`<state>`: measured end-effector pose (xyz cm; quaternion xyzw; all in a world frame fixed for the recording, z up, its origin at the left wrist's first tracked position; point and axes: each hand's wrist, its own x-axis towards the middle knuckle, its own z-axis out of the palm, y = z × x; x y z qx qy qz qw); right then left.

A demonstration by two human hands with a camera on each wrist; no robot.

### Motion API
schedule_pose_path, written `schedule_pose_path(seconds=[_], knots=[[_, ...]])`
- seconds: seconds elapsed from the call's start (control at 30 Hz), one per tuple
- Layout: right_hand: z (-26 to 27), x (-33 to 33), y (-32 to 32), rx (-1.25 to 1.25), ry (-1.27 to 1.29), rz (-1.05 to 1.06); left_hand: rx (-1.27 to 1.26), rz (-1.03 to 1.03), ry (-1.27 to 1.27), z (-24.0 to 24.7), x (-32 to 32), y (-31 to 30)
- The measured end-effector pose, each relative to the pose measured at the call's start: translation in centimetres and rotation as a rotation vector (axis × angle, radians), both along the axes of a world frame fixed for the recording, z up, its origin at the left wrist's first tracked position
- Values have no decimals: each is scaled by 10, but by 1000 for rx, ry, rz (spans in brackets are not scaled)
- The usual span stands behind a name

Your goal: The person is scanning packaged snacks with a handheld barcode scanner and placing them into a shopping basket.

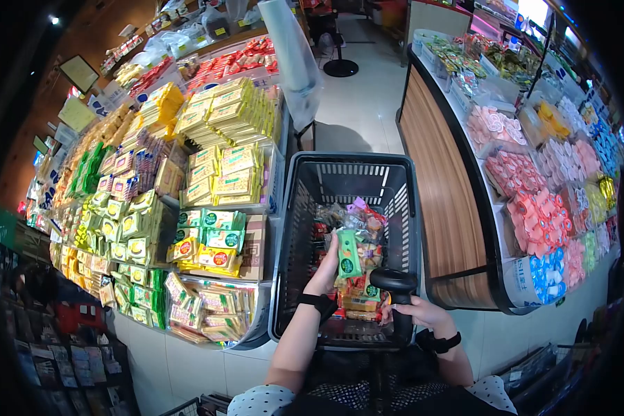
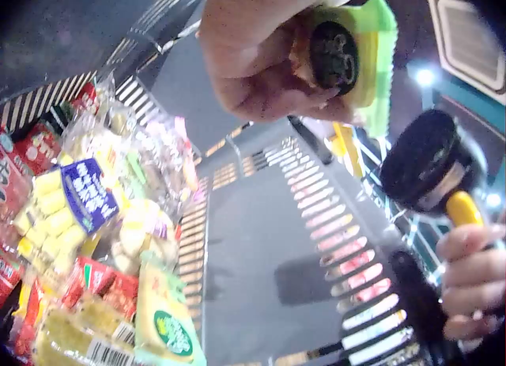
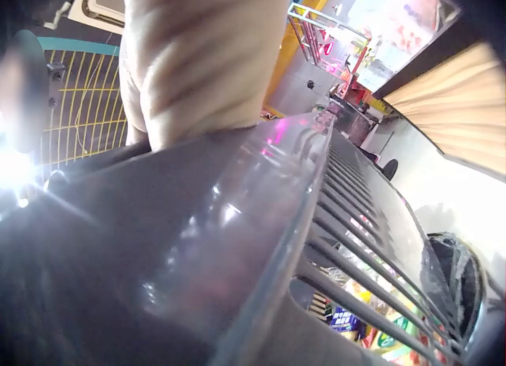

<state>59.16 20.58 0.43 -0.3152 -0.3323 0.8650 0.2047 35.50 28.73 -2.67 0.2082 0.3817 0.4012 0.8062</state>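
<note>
In the head view my left hand holds a green-wrapped snack packet over a dark shopping basket. The left wrist view shows the fingers curled round the same packet, which has a dark round label. My right hand grips the handle of a black barcode scanner with a yellow trigger, near the basket's right front corner. The scanner's head faces toward the packet. Several wrapped snacks lie in the basket, among them a bag of pale yellow pieces. The basket's wall hides much of the right wrist view.
Left of the basket, a stepped display holds stacked yellow packets, green packets and a cardboard box. A wood-panelled counter with pink packs stands on the right. A roll of clear bags hangs ahead, beside the tiled aisle.
</note>
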Motion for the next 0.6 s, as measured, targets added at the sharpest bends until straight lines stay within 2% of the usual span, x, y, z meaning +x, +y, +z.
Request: schedule_pose_path(seconds=[0.07, 0.17, 0.23, 0.27, 0.33, 0.37, 0.4, 0.43, 0.5, 0.53, 0.6], knots=[[0, 1, 0, -20, 23, -20, 95, 215, 133, 27, -11, -6], [-1, 3, -1, -74, 87, -37, 72, 329, 27, 28, -49, -12], [-4, 5, 2, -92, 107, 0, 129, 439, 127, 30, -62, -11], [-5, 6, 3, -88, 111, 4, 173, 520, 592, 52, -81, -12], [-5, 6, 3, -96, 70, -15, 188, 581, 674, 63, -95, -12], [-4, 6, 3, -94, 74, -15, 90, 671, 954, 45, -134, 2], [-2, 6, 3, -99, 94, -15, 73, 730, 984, 50, -145, 8], [-1, 7, 3, -105, 114, -15, 102, 788, 1029, 16, -164, 19], [-4, 11, 4, -115, 130, -16, 219, 927, 1152, 51, -179, 25], [-6, 12, 4, -131, 140, -12, 230, 925, 1154, 50, -192, 29], [-7, 14, 1, -121, 134, -24, 188, 793, 1454, 43, -209, 36]])
